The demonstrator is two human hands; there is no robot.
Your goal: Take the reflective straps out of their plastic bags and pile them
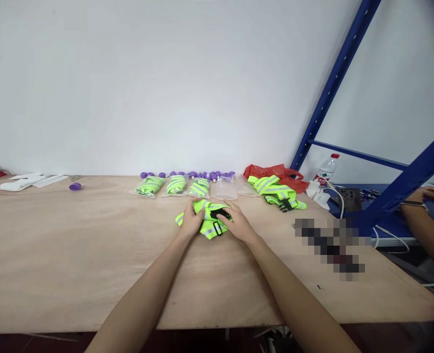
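A neon yellow-green reflective strap bundle (208, 226) with grey stripes and a black buckle lies on the plywood table (91, 255). My left hand (191, 220) rests on its left side with the fingers curled over the fabric. My right hand (239, 224) presses on its right side, fingers laid over the black buckle. Behind it, three clear bags (176, 185) each hold a folded neon strap. An empty clear bag (224, 188) lies to their right. Another loose neon strap pile (275, 192) sits further right.
Purple caps (187, 174) line the table's back edge, one more purple cap (75, 186) lies left. A red plastic bag (275, 172), a water bottle (325, 170), white papers (25, 181) and a blue rack frame (334, 83) stand around. Another person's arms (426, 215) are at right.
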